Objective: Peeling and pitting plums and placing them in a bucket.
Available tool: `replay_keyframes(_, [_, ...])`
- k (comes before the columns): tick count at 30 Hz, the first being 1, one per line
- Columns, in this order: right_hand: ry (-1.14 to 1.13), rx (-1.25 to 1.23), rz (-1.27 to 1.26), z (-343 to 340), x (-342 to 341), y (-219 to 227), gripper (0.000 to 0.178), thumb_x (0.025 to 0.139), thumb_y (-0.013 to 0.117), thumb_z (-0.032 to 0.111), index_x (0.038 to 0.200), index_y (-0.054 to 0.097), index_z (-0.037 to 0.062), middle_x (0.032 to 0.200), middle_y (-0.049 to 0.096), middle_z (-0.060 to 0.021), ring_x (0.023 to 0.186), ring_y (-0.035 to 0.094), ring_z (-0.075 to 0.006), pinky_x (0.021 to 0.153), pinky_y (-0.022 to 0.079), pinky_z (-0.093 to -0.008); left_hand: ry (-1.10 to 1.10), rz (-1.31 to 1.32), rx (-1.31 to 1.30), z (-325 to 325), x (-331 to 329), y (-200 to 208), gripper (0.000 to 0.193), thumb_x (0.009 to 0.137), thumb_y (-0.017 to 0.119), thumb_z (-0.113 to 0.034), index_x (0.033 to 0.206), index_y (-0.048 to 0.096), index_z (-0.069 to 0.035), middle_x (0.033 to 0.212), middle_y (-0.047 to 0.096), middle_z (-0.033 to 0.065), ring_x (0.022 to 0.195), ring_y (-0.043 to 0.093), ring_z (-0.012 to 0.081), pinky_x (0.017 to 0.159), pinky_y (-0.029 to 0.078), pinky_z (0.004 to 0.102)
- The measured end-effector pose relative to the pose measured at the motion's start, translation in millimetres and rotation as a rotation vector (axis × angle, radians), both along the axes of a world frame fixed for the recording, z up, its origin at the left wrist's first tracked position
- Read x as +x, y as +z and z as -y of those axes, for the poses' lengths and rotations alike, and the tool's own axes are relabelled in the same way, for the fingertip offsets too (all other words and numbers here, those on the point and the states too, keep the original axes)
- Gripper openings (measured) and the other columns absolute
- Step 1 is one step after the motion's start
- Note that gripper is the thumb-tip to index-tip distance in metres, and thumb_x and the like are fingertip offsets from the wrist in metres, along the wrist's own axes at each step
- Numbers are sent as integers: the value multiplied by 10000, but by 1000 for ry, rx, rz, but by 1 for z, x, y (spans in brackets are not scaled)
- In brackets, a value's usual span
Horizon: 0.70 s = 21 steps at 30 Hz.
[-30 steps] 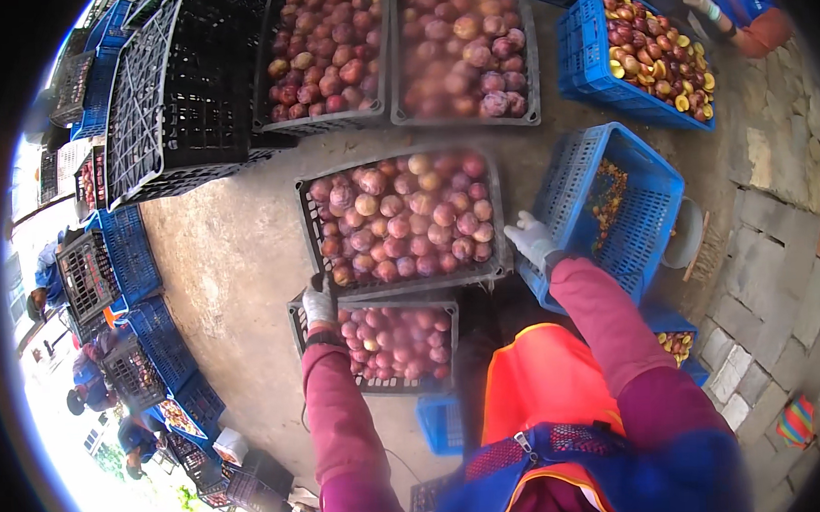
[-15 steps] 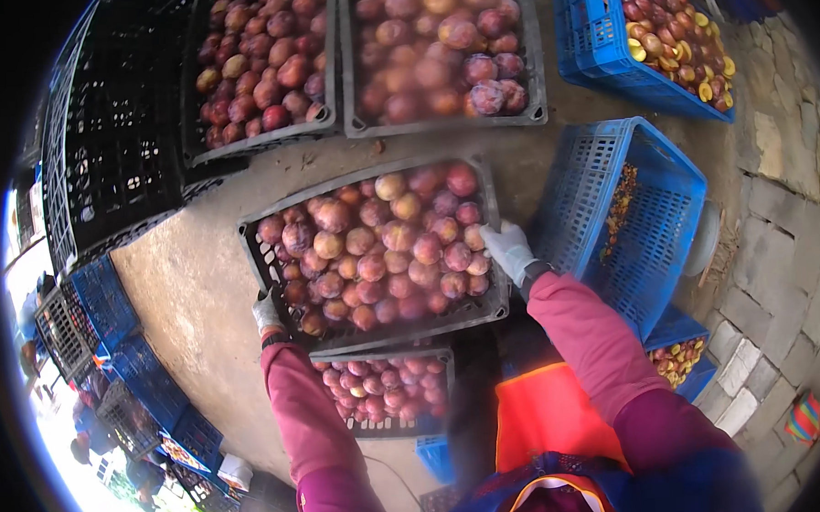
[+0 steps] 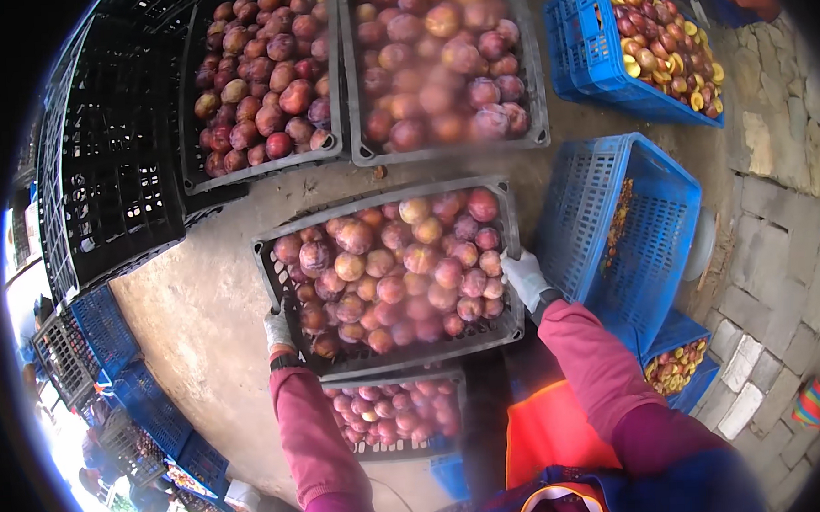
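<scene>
We grip the fruit crate (image 3: 388, 275) by opposite rims, left hand (image 3: 279, 331) and right hand (image 3: 523, 277) clamped, keeping the load level.

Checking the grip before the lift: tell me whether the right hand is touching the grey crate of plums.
Touching. The head view shows the gloved right hand wrapped over the right rim of the grey crate of plums.

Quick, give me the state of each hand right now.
Left hand: closed on the left rim of the grey plastic crate of red plums.
Right hand: closed on that crate's right rim.
</scene>
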State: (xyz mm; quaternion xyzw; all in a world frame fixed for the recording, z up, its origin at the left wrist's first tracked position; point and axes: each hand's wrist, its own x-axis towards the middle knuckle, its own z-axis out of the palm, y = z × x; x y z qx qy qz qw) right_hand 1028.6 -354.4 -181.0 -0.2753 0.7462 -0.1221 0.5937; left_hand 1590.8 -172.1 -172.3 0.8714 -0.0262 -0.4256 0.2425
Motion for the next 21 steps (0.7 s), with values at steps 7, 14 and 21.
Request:
replay_keyframes(7, [11, -17, -75, 2, 21, 21, 258, 1028, 669, 277, 1020, 711, 23, 750, 686, -52, 586, 647, -171, 558, 502, -370, -182, 214, 143, 7, 25, -32, 674, 931, 813, -560, 988, 783, 111, 785, 762, 209, 734, 741, 297, 668, 557, 485])
replay_keyframes(14, [114, -6, -27, -23, 76, 109, 167, 995, 660, 204, 1009, 693, 41, 800, 688, -51, 625, 660, -162, 582, 507, -362, -215, 343, 284, -34, 100, -56, 733, 877, 833, -645, 1029, 798, 71, 877, 781, 265, 806, 769, 408, 745, 578, 511])
replay_keyframes(21, [139, -12, -98, -24, 114, 151, 77, 921, 652, 61, 994, 656, 87, 765, 647, -17, 616, 632, -146, 590, 480, -313, -169, 317, 211, -50, 115, -60, 599, 924, 843, -520, 1022, 799, 68, 749, 753, 143, 632, 688, 246, 605, 534, 452])
